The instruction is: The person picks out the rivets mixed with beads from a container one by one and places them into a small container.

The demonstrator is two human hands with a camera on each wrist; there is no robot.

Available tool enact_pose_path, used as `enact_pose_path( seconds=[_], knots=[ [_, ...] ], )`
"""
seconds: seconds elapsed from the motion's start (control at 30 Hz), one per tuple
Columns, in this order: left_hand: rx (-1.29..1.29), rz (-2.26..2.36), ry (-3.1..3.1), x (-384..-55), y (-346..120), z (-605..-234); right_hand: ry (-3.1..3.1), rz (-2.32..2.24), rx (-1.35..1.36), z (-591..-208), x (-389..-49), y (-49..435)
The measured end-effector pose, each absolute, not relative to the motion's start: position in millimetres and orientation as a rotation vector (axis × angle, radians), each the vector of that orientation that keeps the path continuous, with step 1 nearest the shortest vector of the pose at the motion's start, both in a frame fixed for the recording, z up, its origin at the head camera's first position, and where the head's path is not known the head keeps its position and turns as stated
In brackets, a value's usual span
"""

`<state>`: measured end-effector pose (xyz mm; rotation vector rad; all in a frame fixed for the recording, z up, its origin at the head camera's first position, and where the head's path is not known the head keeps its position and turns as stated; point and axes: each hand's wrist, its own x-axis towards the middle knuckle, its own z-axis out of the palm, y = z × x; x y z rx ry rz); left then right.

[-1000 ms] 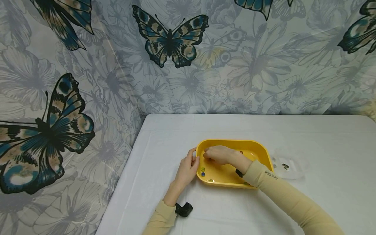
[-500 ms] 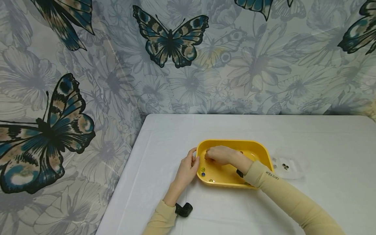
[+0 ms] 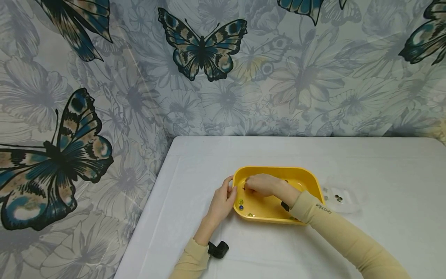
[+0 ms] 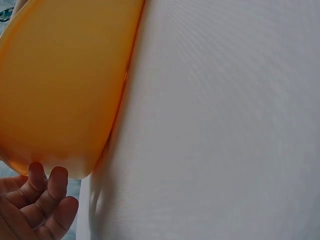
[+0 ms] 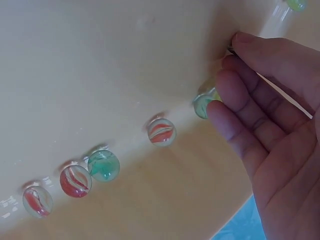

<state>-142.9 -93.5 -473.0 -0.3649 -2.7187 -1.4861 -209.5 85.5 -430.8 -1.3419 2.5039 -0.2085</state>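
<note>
A yellow tray [image 3: 268,215] stands on the white table with glass marbles in it. My left hand [image 3: 222,199] holds the tray's left end, its thumb at the rim; in the left wrist view, bent fingers [image 4: 45,192] lie against the outer wall. Inside the tray, my right hand [image 3: 262,184] reaches to the left part. The right wrist view shows its thumb and index finger pinching a small dark piece [image 5: 231,49], mostly hidden. Near its lower fingers lies a green marble [image 5: 202,106]. A red-striped marble [image 5: 162,132] and several others line the tray's wall.
Right of the tray lies a clear plastic container [image 3: 343,199] with small dark pieces [image 3: 338,198] in it. A blue marble [image 3: 241,207] and a yellow-green marble [image 3: 241,201] sit at the tray's left side. A patterned wall covering [image 3: 223,104] rises behind the white table [image 3: 195,162].
My right hand has shifted slightly to the right inside the tray, its fingers still together. The left hand and the tray keep their places.
</note>
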Motion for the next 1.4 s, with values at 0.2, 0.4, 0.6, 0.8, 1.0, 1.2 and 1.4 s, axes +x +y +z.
enact_pose_path(
  seconds=[0.2,0.4,0.6,0.8,1.0,1.2,1.4],
  knots=[
    [-0.356,-1.488,-2.723,-141.7,-92.4,-472.8,2.509,-0.192,-1.353,-432.1,-208.9,87.5],
    [-0.347,-1.492,-2.724,-141.6,-92.0,-473.9,2.511,-0.203,-1.365,-429.5,-208.7,91.0],
    [-0.336,-1.507,-2.727,-141.1,-91.5,-474.8,2.526,-0.223,-1.346,-423.7,-207.3,96.0],
    [-0.344,-1.503,-2.721,-140.8,-91.3,-475.2,2.536,-0.232,-1.339,-420.7,-205.0,100.8],
    [-0.348,-1.493,-2.709,-141.1,-91.8,-475.6,2.538,-0.260,-1.366,-416.8,-203.2,106.1],
    [-0.358,-1.483,-2.707,-142.4,-92.2,-475.6,2.545,-0.279,-1.315,-412.8,-202.0,111.1],
    [-0.358,-1.468,-2.708,-143.5,-92.0,-474.7,2.548,-0.291,-1.315,-410.6,-202.2,118.4]
  ],
)
